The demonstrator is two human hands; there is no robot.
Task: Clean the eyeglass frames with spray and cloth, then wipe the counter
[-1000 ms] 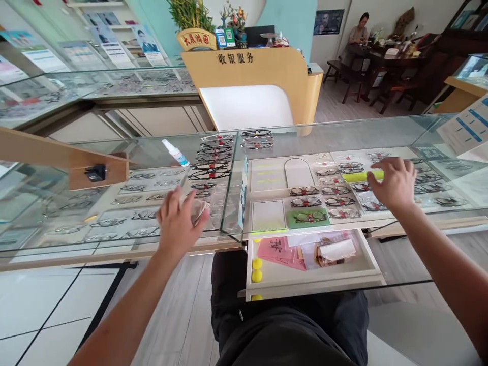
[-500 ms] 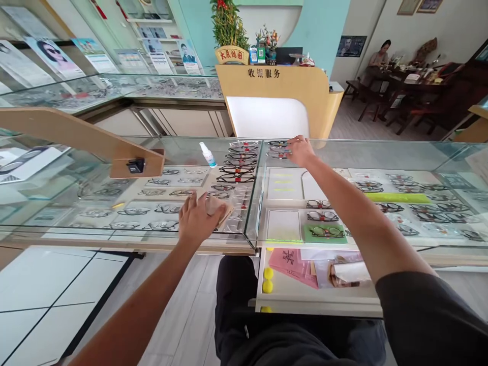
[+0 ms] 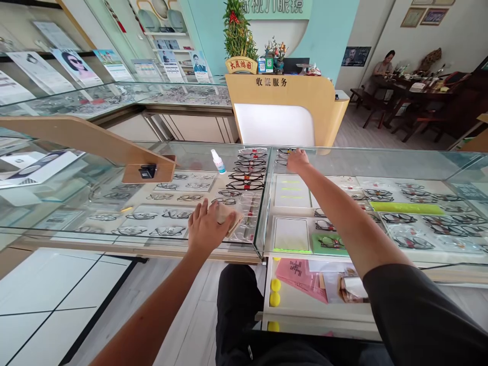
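Observation:
My left hand (image 3: 206, 229) lies on a beige cloth (image 3: 229, 217) on the glass counter top (image 3: 183, 157), fingers curled over it. My right hand (image 3: 297, 159) reaches far across the counter to a few pairs of glasses (image 3: 284, 155) lying near the back edge and touches them; its fingers are bent down on them, but I cannot see a firm hold. A row of dark-framed glasses (image 3: 244, 170) lies on the glass between the hands, beside a small white spray bottle (image 3: 218, 161).
Under the glass lie trays with several glasses (image 3: 415, 213). An open drawer (image 3: 305, 305) below holds pink paper (image 3: 301, 274) and yellow balls (image 3: 274, 292). A wooden flap with a lock (image 3: 147, 172) juts in from the left. A cashier desk (image 3: 284, 109) stands behind; a person sits far right.
My right hand left the right part of the counter and swung left and forward to the glasses at the back edge. The left hand settled on the cloth. The view tilted up.

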